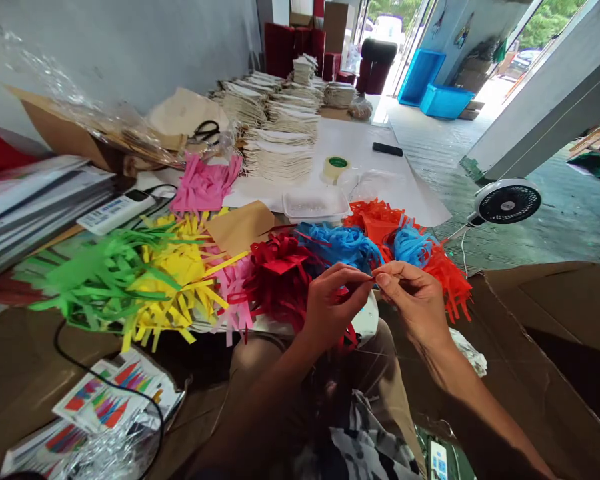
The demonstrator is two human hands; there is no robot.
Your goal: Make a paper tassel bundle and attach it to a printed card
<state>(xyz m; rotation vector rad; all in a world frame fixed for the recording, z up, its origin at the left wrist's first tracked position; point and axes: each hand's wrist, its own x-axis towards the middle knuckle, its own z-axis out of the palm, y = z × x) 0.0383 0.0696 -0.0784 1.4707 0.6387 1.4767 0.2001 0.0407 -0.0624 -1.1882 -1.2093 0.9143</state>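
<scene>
My left hand [333, 303] and my right hand [414, 300] meet above my lap, fingertips pinched together on something thin between them that I cannot make out. A dark red paper tassel [280, 273] lies under and behind my left hand, with red strips hanging below its palm. Blue fringed paper [343, 243] and orange-red fringed paper [445, 273] sit just beyond my fingers. Green [100, 273], yellow [180, 280] and pink [233, 293] fringed paper lie to the left along the table's edge.
Stacks of cream paper [280, 150], a tape roll [335, 167], a clear plastic box [315, 203], scissors [207, 130] and a black phone [387, 149] lie on the white table. A small fan [507, 202] stands on the right. Cardboard [540, 347] covers the floor; printed cards [105, 400] lie lower left.
</scene>
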